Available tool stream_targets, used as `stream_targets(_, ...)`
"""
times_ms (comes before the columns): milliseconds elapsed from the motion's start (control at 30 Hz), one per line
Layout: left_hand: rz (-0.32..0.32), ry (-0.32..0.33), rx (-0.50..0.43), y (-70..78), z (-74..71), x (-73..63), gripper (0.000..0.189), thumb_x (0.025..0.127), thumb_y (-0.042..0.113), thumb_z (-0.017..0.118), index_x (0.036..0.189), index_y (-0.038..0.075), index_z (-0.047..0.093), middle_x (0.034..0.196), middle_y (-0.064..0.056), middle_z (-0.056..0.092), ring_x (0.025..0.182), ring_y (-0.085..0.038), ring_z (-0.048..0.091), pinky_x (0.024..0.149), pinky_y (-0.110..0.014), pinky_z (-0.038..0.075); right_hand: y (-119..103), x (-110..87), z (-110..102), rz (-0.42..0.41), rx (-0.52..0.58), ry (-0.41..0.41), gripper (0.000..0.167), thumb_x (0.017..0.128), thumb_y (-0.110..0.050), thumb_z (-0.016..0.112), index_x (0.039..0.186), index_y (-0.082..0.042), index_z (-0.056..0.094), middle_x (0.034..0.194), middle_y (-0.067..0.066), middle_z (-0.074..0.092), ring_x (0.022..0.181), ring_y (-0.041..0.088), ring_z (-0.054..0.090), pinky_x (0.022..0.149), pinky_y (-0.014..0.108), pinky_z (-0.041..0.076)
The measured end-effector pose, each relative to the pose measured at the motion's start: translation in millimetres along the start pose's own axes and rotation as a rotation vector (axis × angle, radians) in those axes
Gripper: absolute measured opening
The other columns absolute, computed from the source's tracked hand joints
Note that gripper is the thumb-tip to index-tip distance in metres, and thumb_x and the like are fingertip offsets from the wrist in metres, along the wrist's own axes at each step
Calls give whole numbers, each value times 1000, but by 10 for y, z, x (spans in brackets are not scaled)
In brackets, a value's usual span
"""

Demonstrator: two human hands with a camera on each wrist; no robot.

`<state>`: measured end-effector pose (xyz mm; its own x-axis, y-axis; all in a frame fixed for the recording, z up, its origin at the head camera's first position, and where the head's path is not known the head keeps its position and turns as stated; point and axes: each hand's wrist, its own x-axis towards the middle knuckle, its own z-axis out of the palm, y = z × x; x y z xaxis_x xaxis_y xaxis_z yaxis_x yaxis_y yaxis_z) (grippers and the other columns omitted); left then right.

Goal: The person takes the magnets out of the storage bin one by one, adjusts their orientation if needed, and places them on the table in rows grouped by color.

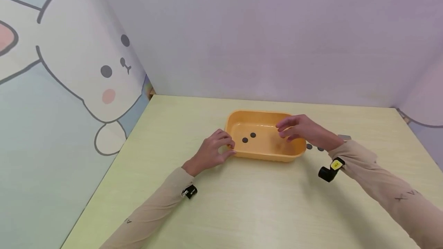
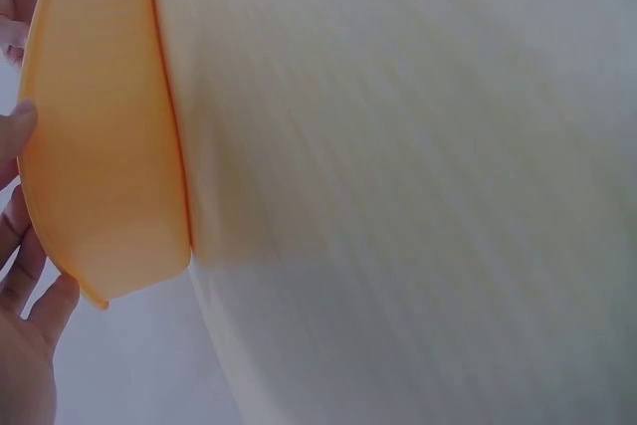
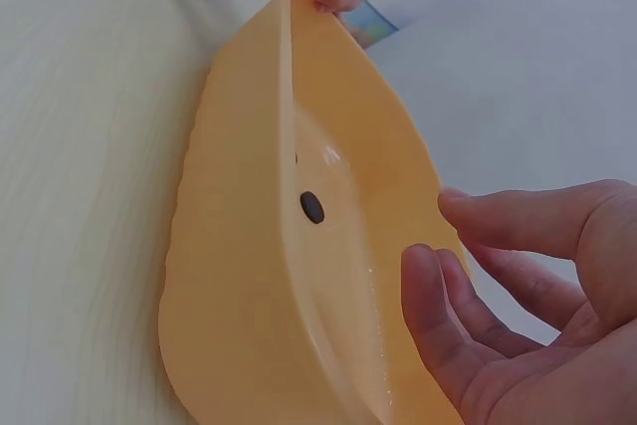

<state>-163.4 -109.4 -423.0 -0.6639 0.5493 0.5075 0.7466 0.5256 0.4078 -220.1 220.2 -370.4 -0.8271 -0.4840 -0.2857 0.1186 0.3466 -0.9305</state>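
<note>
An orange plastic tray (image 1: 264,156) with raised walls lies on the table. Two small dark round discs (image 1: 245,140) rest on its floor, left of the middle. My left hand (image 1: 215,151) pinches the tray's rim at the near left corner, thumb outside and fingers over the edge; the right wrist view shows this grip on the wall too. Over the tray's right end hovers my right hand (image 1: 300,129), its fingers loosely curved and apart, with nothing between thumb and fingertips. In the right wrist view one disc (image 3: 313,208) shows plainly, the other mostly hidden behind the near wall.
Two more dark discs (image 1: 309,146) lie on the pale table (image 1: 242,210) just right of the tray, partly under my right forearm. A small grey flat piece (image 1: 344,137) sits beyond that wrist. A lilac wall (image 1: 263,41) rises behind, and a rabbit-printed wall stands at left.
</note>
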Motion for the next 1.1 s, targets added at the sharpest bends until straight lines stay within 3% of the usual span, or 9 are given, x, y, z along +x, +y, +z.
stream_targets(633,16,0,14,-14,2,-27,14,81,22,76,84,14,65,93,3,60,94,-12,51,78,-24,47,-84,233,113,72,-38,28,41,84,2,65,121,13,51,113,24,58,90,23,61,80,39,53)
stream_targets(1100,14,-4,10,-9,-19,-31,15,80,20,77,84,13,65,92,3,60,93,-12,50,79,-24,47,-136,472,146,36,-159,-49,38,84,-6,69,116,11,57,116,25,57,92,27,62,77,38,53)
